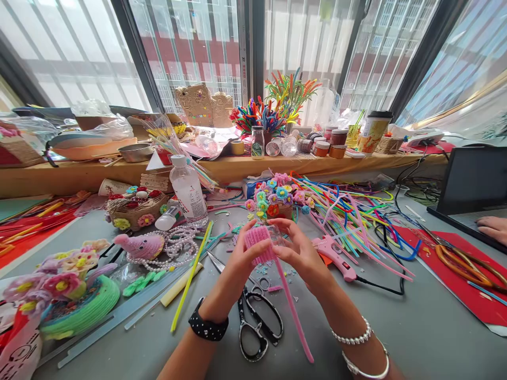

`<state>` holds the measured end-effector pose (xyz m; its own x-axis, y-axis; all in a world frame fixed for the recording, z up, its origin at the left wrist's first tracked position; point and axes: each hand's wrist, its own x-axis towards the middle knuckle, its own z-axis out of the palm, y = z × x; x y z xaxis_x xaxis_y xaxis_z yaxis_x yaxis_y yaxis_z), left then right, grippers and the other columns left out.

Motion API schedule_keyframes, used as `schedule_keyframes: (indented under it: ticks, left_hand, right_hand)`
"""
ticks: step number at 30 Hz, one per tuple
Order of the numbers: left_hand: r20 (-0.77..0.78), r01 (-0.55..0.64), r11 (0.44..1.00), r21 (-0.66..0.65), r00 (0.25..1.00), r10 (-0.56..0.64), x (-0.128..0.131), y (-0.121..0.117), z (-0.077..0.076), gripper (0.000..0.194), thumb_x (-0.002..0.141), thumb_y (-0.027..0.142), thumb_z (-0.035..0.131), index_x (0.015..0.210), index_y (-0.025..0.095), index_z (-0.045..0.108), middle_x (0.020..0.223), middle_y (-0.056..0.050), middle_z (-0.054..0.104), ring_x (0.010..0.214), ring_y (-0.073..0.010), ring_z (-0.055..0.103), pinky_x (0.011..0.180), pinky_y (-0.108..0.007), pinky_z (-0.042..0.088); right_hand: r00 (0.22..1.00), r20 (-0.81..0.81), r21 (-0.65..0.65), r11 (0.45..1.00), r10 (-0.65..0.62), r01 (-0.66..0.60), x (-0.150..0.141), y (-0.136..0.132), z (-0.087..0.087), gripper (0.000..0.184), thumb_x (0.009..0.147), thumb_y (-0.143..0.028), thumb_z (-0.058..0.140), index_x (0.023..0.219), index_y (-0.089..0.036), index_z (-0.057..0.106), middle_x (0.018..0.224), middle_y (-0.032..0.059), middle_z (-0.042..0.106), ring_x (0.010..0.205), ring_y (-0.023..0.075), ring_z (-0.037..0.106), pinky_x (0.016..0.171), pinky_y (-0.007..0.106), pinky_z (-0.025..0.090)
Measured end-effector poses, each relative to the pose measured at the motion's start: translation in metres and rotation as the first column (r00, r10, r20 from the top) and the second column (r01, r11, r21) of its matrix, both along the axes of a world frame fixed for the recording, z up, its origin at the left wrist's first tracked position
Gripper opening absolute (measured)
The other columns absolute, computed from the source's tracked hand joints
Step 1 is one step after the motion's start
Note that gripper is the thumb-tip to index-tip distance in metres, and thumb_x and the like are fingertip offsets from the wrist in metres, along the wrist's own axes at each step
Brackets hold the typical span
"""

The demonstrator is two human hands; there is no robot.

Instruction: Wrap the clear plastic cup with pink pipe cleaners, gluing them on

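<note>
A small clear container, its exact kind hidden by my fingers, is partly wrapped in rows of pink fuzzy pipe cleaner. My left hand is closed around the wrapped part, thumb across the front. On the other side, my right hand grips the clear end with curved fingers. A loose pink pipe cleaner tail hangs down between my wrists towards the table. Black-handled scissors lie under my hands. A pink glue gun rests to the right, beside my right hand.
Coloured pipe cleaners spread across the back right. A water bottle, bead strings and a green flower basket stand or lie left. At right, another person's hand touches a laptop; orange-handled scissors lie on red sheet.
</note>
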<state>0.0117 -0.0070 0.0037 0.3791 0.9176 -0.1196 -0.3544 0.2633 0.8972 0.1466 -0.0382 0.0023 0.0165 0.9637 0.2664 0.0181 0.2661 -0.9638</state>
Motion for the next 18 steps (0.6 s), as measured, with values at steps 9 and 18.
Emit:
schedule_keyframes:
  ticks: [9, 18]
  left_hand:
    - [-0.014, 0.003, 1.0, 0.019, 1.0, -0.002, -0.0008, 0.0004, -0.0013, 0.087, 0.061, 0.028, 0.073, 0.133, 0.024, 0.026, 0.095, -0.004, 0.059, 0.094, -0.024, 0.059, 0.086, -0.038, 0.042]
    - [-0.009, -0.017, 1.0, 0.006, 1.0, 0.017, 0.0002, -0.0004, -0.0015, 0.088, 0.059, 0.03, 0.074, 0.133, 0.026, 0.027, 0.093, -0.003, 0.06, 0.092, -0.0232, 0.059, 0.085, -0.037, 0.041]
  right_hand:
    - [1.0, -0.005, 0.011, 1.0, -0.019, 0.019, -0.0019, 0.0018, -0.0054, 0.042, 0.07, -0.034, 0.059, 0.109, -0.025, 0.048, 0.122, 0.0069, 0.051, 0.121, 0.0241, 0.041, 0.1, 0.044, 0.033]
    - [0.999, -0.006, 0.003, 0.999, -0.042, 0.042, -0.004, 0.0011, -0.006, 0.041, 0.071, -0.035, 0.057, 0.109, -0.025, 0.048, 0.122, 0.008, 0.051, 0.12, 0.0237, 0.042, 0.099, 0.045, 0.034]
